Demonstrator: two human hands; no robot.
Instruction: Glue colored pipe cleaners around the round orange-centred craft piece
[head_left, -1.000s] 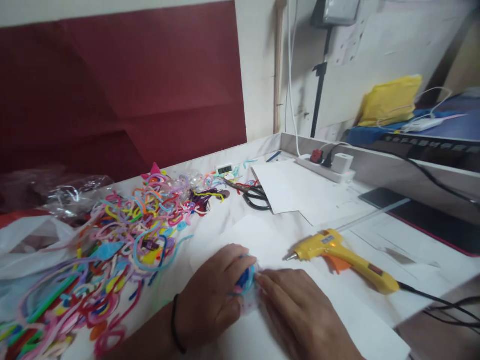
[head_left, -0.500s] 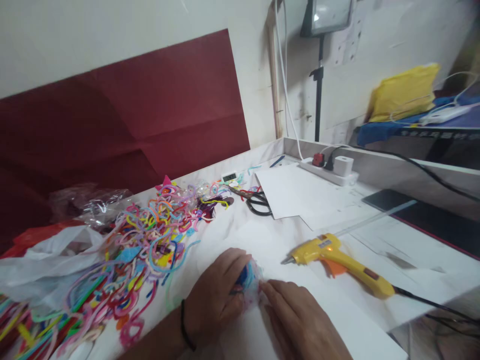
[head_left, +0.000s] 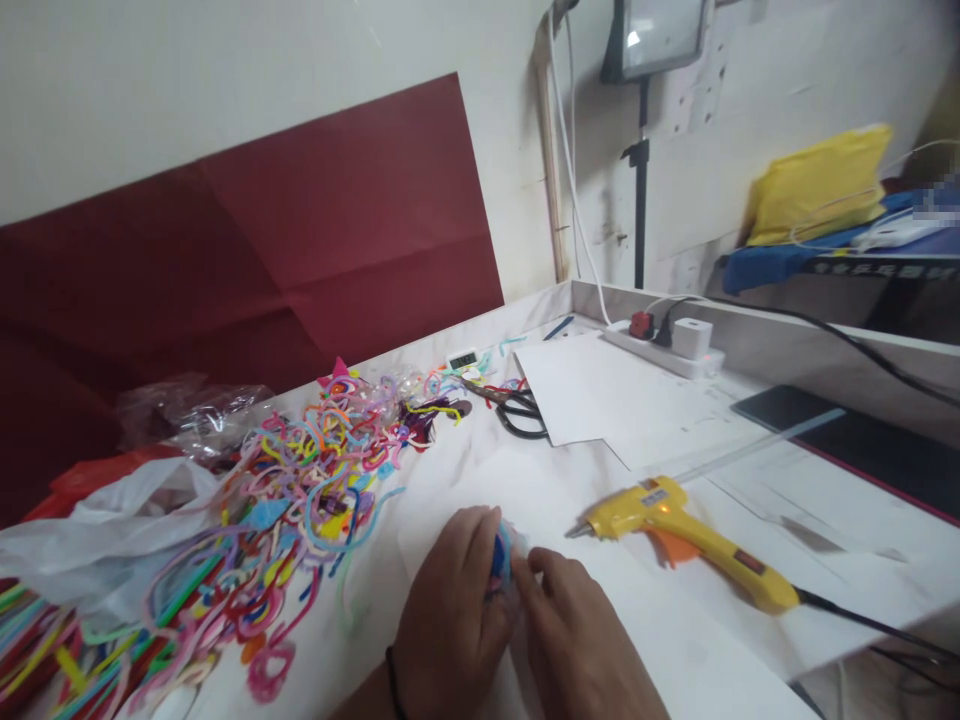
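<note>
No brand or legible writing shows anywhere; the label strip on the glue gun is too small to read.

A dark red paper sheet (head_left: 247, 250) covers the wall behind the white table (head_left: 465, 470). On the table's left part lies a broad heap of coloured pipe cleaners (head_left: 255, 540), with a white plastic bag (head_left: 97, 540) at its left edge and a crumpled clear bag (head_left: 195, 415) behind it. White paper sheets (head_left: 600, 390) lie toward the far right, and a dark tablet (head_left: 855, 440) sits at the right edge. A white power strip (head_left: 667, 350) runs along the raised back ledge.

The yellow glue gun (head_left: 690, 540) lies on its side on the paper, its long axis running from lower right to upper left, the nozzle pointing left toward the hands and the black cord trailing off to the right. It lies just to the right of the hands, touched by neither.

The left hand (head_left: 450, 610) and right hand (head_left: 577, 640) meet at the near edge of the table. Between them sits a small blue and pink pipe-cleaner piece (head_left: 501, 555). The left fingers curl around its left side, clenched on it, and the right fingertips press against its right side. It stands roughly upright between the two sets of fingertips, mostly hidden by them, so its exact shape cannot be told. A dark band circles the left wrist.

Black-handled scissors (head_left: 517, 405) lie beyond the hands, near a small white digital display (head_left: 461, 358).
</note>
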